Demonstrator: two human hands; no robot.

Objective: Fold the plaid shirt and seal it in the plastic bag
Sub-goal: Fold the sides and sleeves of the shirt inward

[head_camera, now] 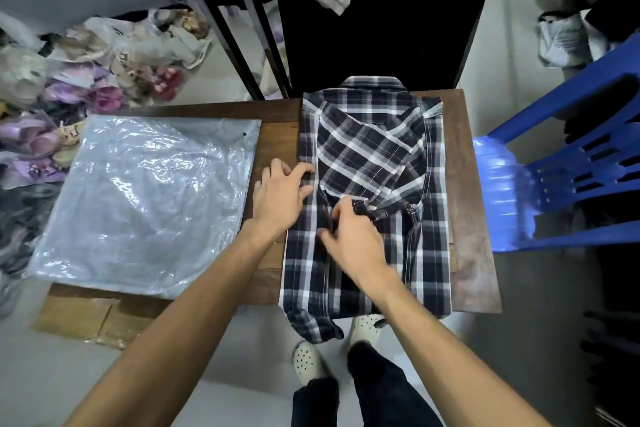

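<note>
The shirt lies part-folded on the table, the plastic bag left of it, a blue chair right; left hand presses with relaxed fingers, right hand pinches a cuff

One tabletop carries one plaid shirt and, to the shirt's left, one clear plastic bag. Two hands rest on the shirt: the left hand at its left edge, the right hand near its middle. One blue plastic chair stands to the right of the tabletop. Two pale perforated clogs show below its near edge.
</note>
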